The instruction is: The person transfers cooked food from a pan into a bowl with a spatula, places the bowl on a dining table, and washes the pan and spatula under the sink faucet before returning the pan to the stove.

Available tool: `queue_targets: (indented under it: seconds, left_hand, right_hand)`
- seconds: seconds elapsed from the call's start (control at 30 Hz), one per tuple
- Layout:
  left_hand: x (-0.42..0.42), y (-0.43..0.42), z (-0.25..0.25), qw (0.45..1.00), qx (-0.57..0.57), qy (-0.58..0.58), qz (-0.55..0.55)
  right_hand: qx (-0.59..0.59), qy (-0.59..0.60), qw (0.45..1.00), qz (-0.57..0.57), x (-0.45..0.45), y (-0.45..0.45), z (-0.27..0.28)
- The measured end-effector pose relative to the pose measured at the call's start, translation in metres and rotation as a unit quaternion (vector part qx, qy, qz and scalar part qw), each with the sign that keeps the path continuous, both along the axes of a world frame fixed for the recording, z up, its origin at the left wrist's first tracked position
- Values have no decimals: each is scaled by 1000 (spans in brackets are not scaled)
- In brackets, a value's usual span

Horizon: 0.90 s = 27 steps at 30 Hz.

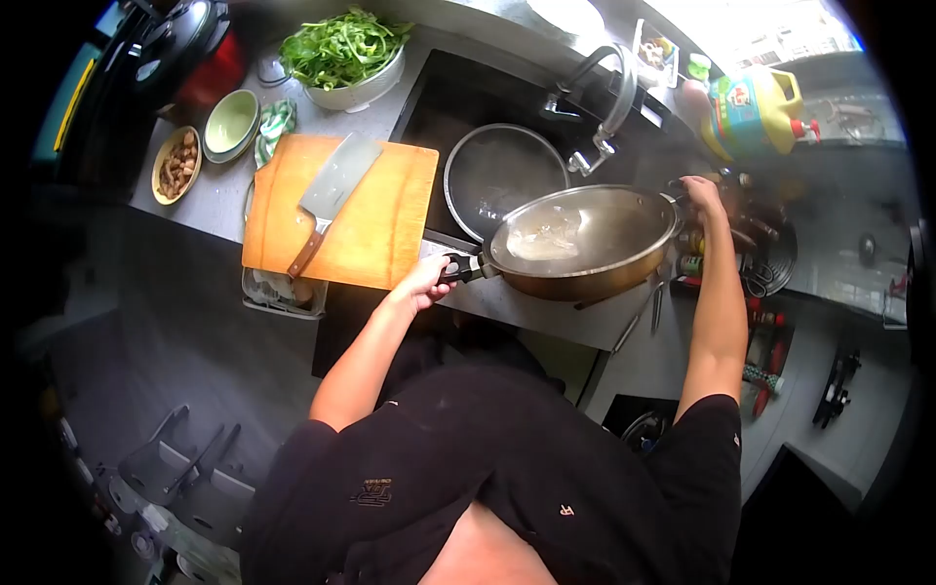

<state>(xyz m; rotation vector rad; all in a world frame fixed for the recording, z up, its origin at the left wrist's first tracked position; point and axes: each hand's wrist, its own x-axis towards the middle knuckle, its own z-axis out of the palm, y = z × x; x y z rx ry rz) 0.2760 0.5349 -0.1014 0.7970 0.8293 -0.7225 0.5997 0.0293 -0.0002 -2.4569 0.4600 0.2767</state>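
Between my hands a large wok (604, 234) is held up over the front edge of the sink, tilted, with a little cloudy liquid inside. My left hand (425, 283) is closed round its black long handle. At the opposite rim my right hand (704, 198) grips the small side handle. Behind the wok a round pan or basin (502, 175) rests in the dark sink (421, 107), under the curved faucet (619, 112). Left of the sink lies a wooden cutting board (390, 210) with a cleaver (341, 175) across it.
A white colander (361, 93) of leafy greens (341, 49), stacked bowls (232, 122) and a bowl of meat pieces (177, 168) stand at the back left. A yellow jug (749, 112) is at the right. Below the board sits a clear container (283, 292).
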Motion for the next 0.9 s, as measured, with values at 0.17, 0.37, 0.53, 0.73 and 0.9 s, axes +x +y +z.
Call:
queue_targets:
  seconds: [0.17, 0.37, 0.53, 0.73, 0.9]
  left_hand:
    - [3, 8, -9, 989, -107, 91, 54]
    - [7, 0, -28, 973, -203, 99, 52]
    - [7, 0, -26, 976, -193, 92, 29]
    - [15, 18, 8, 996, 82, -35, 2]
    - [20, 15, 33, 951, 272, -124, -79]
  right_hand:
    - [-62, 116, 991, -20, 49, 56, 32]
    - [-86, 101, 991, 1, 60, 63, 51]
    - [-68, 119, 990, -30, 40, 57, 49]
    - [33, 119, 992, -5, 25, 29, -36]
    - [65, 102, 992, -43, 26, 44, -120]
